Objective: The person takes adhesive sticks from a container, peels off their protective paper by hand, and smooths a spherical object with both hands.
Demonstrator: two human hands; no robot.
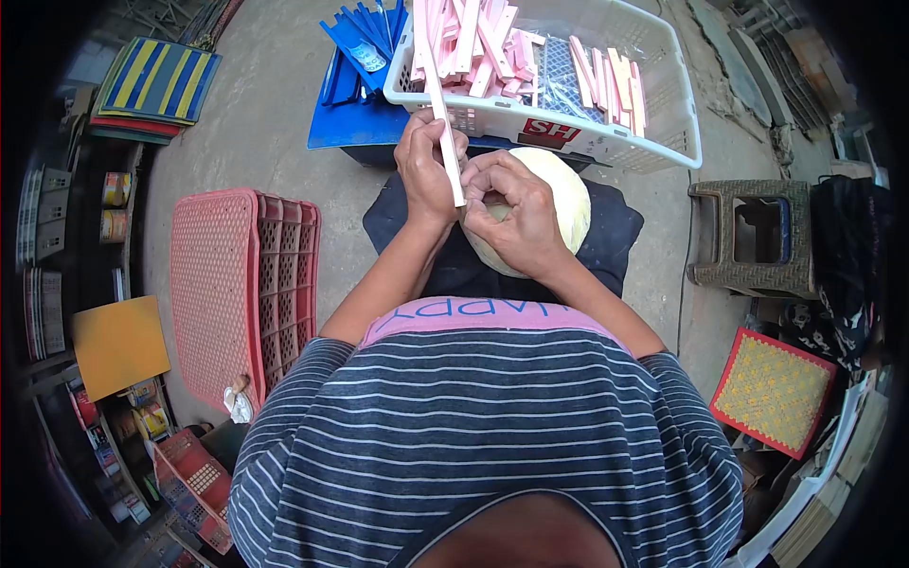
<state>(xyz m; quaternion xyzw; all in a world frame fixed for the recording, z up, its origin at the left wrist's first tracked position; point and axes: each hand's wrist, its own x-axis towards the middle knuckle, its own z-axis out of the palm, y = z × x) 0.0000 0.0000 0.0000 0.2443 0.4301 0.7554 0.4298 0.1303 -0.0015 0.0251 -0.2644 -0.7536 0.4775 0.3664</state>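
Note:
My left hand [428,175] is wrapped round a long, narrow pale pink strip [439,109]. The strip stands slantwise, its lower end near my right hand [516,210]. There the thumb and fingers are curled into a pinch close to that end; whatever lies between the fingertips is too small to make out. Behind and under my right hand, a rounded cream-coloured object [571,199] rests on the dark cloth [611,237] over my lap. My hand covers part of it, so its kind is unclear.
Ahead, a white plastic basket [686,123] marked SH holds many pink strips [492,47]. Blue strips [355,47] lie beside it on a blue surface [350,128]. A red plastic crate [213,284] stands left, a brown stool [757,270] right, and a red-edged woven seat [775,393] lower right.

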